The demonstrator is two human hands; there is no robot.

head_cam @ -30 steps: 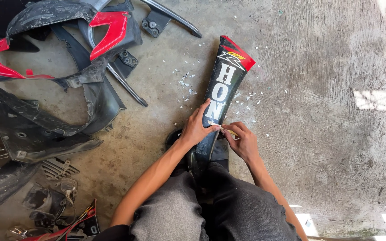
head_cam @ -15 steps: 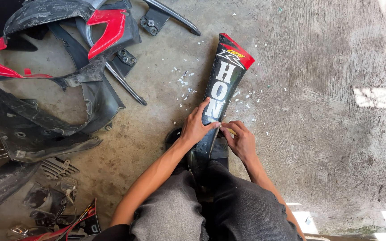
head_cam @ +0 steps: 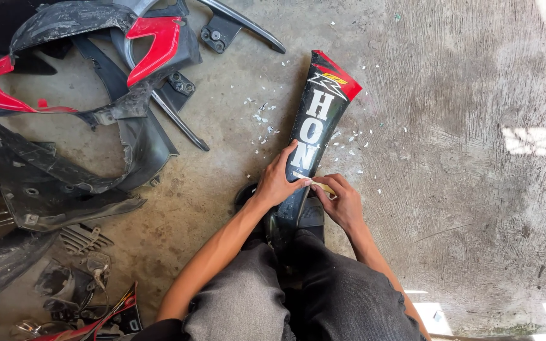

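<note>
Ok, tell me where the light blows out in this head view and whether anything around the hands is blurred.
Head view: sunlight washes out the grey concrete floor at the upper right corner, with bright patches along the right edge and bottom right; the long black and red plastic fairing panel, the left hand and the right hand look sharp in even shade; the pile of black and red body panels at left is darker yet clear.

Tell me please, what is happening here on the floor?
A person sits on the concrete floor with a long black plastic motorcycle panel with a red tip between the knees. The left hand presses on the panel, and the right hand pinches a small pale strip at its white decal lettering. Small white flakes lie around the panel. A heap of other black and red fairing pieces lies to the left.
</note>
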